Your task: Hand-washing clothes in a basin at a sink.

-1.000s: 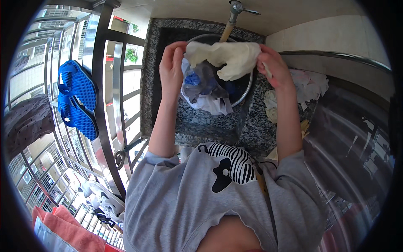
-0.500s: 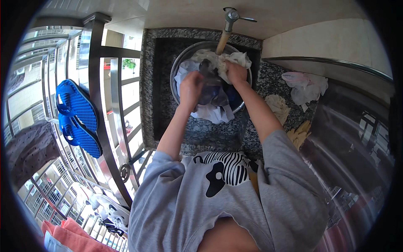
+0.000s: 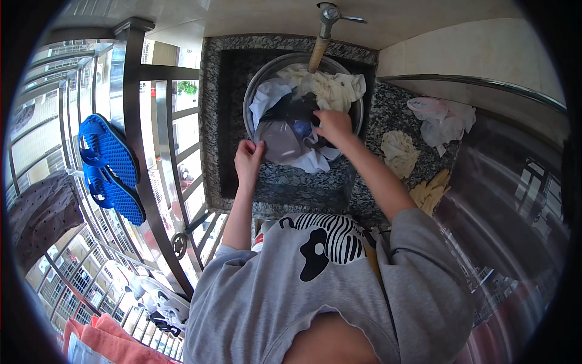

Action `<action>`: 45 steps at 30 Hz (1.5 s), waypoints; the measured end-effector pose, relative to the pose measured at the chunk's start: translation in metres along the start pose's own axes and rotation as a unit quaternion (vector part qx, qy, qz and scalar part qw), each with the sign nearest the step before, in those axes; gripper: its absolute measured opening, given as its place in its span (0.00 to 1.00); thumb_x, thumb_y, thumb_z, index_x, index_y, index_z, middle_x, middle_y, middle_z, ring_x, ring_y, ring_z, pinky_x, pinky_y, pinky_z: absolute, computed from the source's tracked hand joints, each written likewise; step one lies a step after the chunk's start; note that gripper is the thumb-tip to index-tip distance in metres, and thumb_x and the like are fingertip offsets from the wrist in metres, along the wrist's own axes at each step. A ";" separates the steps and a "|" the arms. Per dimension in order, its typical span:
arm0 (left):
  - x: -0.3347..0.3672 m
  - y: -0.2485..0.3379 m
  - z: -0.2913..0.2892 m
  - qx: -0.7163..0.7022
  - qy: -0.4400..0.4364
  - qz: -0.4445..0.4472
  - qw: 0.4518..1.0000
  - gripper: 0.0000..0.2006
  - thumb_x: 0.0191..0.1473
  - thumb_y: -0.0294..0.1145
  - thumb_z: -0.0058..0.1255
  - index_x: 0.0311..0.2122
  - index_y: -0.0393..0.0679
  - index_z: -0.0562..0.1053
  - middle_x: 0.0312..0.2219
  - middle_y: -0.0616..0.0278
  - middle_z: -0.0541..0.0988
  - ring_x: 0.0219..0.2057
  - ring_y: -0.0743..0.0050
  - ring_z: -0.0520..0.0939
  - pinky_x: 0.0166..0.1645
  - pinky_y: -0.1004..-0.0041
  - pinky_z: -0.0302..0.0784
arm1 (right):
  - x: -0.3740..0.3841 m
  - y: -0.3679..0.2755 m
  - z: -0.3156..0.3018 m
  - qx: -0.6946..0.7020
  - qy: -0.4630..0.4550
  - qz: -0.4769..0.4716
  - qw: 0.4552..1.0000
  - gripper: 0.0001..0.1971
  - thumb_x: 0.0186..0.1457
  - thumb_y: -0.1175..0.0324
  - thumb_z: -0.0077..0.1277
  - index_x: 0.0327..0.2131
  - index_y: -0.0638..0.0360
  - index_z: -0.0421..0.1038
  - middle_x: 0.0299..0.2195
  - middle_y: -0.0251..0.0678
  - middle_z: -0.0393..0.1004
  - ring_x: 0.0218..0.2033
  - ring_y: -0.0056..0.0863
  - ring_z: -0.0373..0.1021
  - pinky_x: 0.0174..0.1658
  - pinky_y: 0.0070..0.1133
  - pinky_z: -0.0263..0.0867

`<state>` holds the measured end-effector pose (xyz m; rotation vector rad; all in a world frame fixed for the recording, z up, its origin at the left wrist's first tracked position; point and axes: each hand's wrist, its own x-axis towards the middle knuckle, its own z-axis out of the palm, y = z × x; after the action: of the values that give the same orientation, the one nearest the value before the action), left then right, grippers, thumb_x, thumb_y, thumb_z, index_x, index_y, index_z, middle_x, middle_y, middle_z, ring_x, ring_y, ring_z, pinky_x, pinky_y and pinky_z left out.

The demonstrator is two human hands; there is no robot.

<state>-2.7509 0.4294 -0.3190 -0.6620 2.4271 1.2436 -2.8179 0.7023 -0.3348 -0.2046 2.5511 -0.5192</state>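
Observation:
A round metal basin (image 3: 247,100) full of wet laundry sits in the stone sink. My left hand (image 3: 247,161) is at the basin's near left rim, its fingers pinching the edge of a smooth grey garment (image 3: 280,141). Over the right side of the basin, my right hand (image 3: 334,128) has its fingers closed on the same garment's dark, bunched right part. Beneath lie a black cloth (image 3: 293,110), a white cloth (image 3: 312,161) and a cream cloth (image 3: 336,91). A small blue-purple patch (image 3: 301,127) shows between my hands.
Above the basin hangs a tap (image 3: 327,23) with a tan hose end. On the speckled counter (image 3: 388,112) to the right lie a plastic bag (image 3: 441,121), a crumpled cream cloth (image 3: 399,155) and yellow gloves (image 3: 430,192). Blue slippers (image 3: 112,164) hang on the metal railing at left.
My left hand has moved left and toward me, spreading the grey garment out over the near left rim. My right hand has shifted nearer to me, off the cream cloth.

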 end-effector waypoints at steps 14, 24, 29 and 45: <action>0.008 0.063 -0.002 -0.313 -0.215 -0.012 0.925 0.18 0.58 0.36 0.53 0.47 0.34 0.70 0.38 0.60 0.78 0.38 0.79 0.77 0.45 0.78 0.72 | 0.039 0.048 -0.140 0.433 -0.007 0.064 0.899 0.18 0.42 0.59 0.63 0.37 0.56 0.79 0.26 0.41 0.79 0.29 0.26 0.75 0.32 0.26 0.68; -0.006 0.017 0.065 -0.397 -0.208 -0.111 0.887 0.20 0.58 0.22 0.43 0.57 0.36 0.63 0.49 0.57 0.74 0.50 0.70 0.75 0.55 0.71 0.69 | 0.018 -0.067 0.059 0.206 0.225 -0.128 0.944 0.09 0.50 0.59 0.56 0.31 0.52 0.72 0.28 0.39 0.74 0.33 0.42 0.74 0.32 0.37 0.69; -0.021 0.015 0.061 -0.438 -0.203 -0.158 0.862 0.21 0.58 0.21 0.43 0.57 0.37 0.63 0.50 0.57 0.73 0.51 0.67 0.75 0.56 0.69 0.69 | 0.046 -0.063 0.062 0.193 0.259 0.001 0.946 0.08 0.51 0.62 0.55 0.28 0.52 0.69 0.28 0.38 0.73 0.29 0.43 0.73 0.28 0.36 0.68; -0.057 0.040 0.048 -0.479 -0.330 -0.104 0.807 0.28 0.53 0.21 0.45 0.61 0.37 0.59 0.54 0.56 0.70 0.57 0.64 0.71 0.61 0.63 0.65 | -0.006 -0.028 0.063 0.365 0.210 0.188 0.887 0.10 0.52 0.59 0.55 0.30 0.54 0.73 0.26 0.39 0.77 0.29 0.44 0.74 0.31 0.35 0.67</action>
<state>-2.7212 0.5037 -0.2918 -0.5491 1.0349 2.1259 -2.7789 0.6579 -0.3706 0.7291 2.4718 -1.4238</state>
